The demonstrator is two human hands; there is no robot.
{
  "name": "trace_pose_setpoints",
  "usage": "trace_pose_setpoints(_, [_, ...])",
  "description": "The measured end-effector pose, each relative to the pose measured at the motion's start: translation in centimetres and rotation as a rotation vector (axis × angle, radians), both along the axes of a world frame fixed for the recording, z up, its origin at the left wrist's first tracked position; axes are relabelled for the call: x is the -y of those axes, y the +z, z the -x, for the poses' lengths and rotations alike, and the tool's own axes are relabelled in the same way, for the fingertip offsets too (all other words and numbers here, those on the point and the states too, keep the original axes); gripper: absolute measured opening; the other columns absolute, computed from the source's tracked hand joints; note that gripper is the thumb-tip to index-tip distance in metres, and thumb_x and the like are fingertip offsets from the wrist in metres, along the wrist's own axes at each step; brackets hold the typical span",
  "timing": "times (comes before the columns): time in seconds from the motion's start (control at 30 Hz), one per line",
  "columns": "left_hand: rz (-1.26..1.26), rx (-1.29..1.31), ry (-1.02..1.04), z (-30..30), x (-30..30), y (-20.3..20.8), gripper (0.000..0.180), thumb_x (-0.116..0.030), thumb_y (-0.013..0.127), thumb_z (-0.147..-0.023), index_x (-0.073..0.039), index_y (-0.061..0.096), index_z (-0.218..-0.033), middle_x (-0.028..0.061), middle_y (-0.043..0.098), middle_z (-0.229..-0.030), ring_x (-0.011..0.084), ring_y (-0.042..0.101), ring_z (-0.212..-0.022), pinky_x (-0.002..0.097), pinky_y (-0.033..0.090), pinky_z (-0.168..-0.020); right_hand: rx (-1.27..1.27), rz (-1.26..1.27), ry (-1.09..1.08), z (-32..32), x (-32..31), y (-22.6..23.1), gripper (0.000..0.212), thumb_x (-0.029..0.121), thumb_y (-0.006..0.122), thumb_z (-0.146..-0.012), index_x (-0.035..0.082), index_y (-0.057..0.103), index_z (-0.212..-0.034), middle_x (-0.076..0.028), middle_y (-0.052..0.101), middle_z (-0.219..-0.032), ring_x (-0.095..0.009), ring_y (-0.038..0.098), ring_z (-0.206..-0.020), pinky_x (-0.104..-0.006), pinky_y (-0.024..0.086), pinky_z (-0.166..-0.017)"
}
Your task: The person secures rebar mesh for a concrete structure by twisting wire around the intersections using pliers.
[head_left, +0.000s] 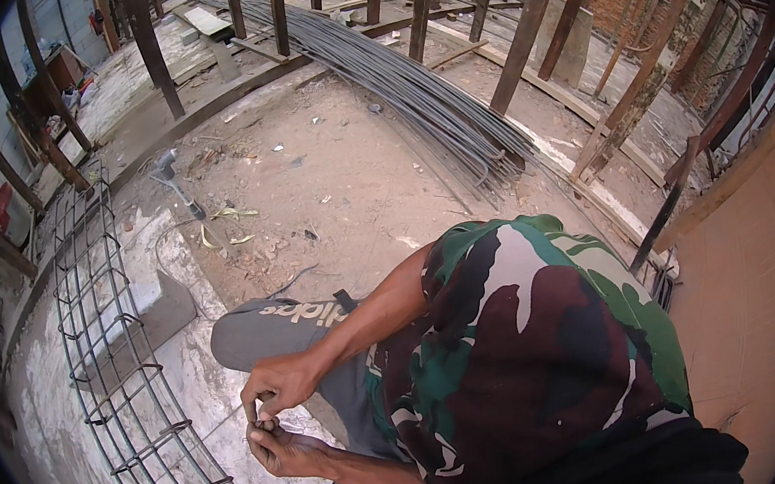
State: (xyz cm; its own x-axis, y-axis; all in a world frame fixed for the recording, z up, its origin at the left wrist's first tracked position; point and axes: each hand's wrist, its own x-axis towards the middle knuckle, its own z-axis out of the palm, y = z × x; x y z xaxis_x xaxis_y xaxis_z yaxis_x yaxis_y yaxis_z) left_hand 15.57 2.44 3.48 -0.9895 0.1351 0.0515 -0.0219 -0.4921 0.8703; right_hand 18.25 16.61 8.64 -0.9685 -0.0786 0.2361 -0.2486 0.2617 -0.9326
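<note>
My bare hands meet in front of my bent knees, with the fingertips pressed together. My right hand (284, 382) comes from above, its thumb and index finger pinched at the left fingertips. Below it, my left hand (289, 452) is turned partly palm up with its fingers curled in. Whatever lies between the fingers is too small and hidden to name. Closest to the hands is a long rebar cage (141, 370), made of thin dark bars tied with rectangular stirrups, along the left on the pale floor. Grey trousers (327, 383) cover my legs.
A concrete block (162, 315) sits beside the cage. On the dirt lies a grey hammer-like tool (178, 184). A bundle of long steel bars (396, 69) stretches to the back. Wooden posts (531, 30) stand all around, and an orange-brown panel (757, 295) is at right.
</note>
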Motion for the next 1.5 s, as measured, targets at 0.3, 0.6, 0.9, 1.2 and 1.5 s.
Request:
trace_pose_setpoints(0.3, [0.134, -0.015, 0.368, 4.6, -1.6, -2.6, 0.027, -0.018, 0.062, -0.088, 0.008, 0.057, -0.094, 0.0099, 0.055, -0.087, 0.0167, 0.051, -0.082, 0.0306, 0.042, -0.076, 0.588, 0.601, 0.277, 6.7, -1.1, -4.8, 0.019, 0.014, 0.063, -0.082, -0.003, 0.061, -0.091, -0.004, 0.061, -0.070, -0.011, 0.051, -0.055, -0.0250, 0.039, -0.050])
trace_pose_setpoints(0.6, [0.880, -0.111, 0.397, 11.7, -1.7, -3.2, 0.036, -0.025, 0.057, -0.091, 0.010, 0.060, -0.096, 0.0158, 0.058, -0.090, 0.0219, 0.054, -0.086, 0.0332, 0.045, -0.078, 0.453, 0.296, 0.129, 14.2, -4.6, -8.6, 0.021, 0.018, 0.057, -0.084, -0.002, 0.060, -0.089, -0.006, 0.058, -0.077, -0.014, 0.052, -0.075, -0.0303, 0.042, -0.066])
trace_pose_setpoints(0.9, [1.100, 0.090, -0.025, 23.2, 4.9, -4.3, 0.043, -0.038, 0.054, -0.090, 0.004, 0.063, -0.095, 0.0089, 0.057, -0.064, 0.0147, 0.052, -0.055, 0.0277, 0.041, -0.052, 0.557, 0.148, 0.163, 17.1, -11.9, -14.5, 0.025, 0.022, 0.057, -0.080, 0.001, 0.063, -0.092, -0.012, 0.063, -0.086, -0.023, 0.059, -0.082, -0.0346, 0.045, -0.073])
trace_pose_setpoints(1.2, [1.188, -0.062, -0.089, 25.3, 5.9, -6.7, 0.051, -0.041, 0.053, -0.091, -0.007, 0.034, -0.059, -0.0036, 0.029, -0.055, 0.0096, 0.021, -0.056, 0.0290, 0.017, -0.049, 0.528, -0.021, -0.267, 16.6, -15.4, -19.4, 0.021, 0.015, 0.052, -0.077, 0.001, 0.063, -0.087, -0.019, 0.064, -0.088, -0.031, 0.061, -0.087, -0.0393, 0.047, -0.075])
trace_pose_setpoints(1.5, [1.369, -0.142, -0.034, 25.6, 6.0, -6.5, 0.056, -0.047, 0.049, -0.090, 0.000, 0.041, -0.060, 0.0038, 0.033, -0.051, 0.0144, 0.027, -0.054, 0.0357, 0.025, -0.048, 0.460, -0.060, -0.238, 17.3, -11.4, -16.7, 0.021, 0.016, 0.053, -0.078, 0.001, 0.062, -0.089, -0.021, 0.063, -0.085, -0.034, 0.062, -0.084, -0.0411, 0.047, -0.074])
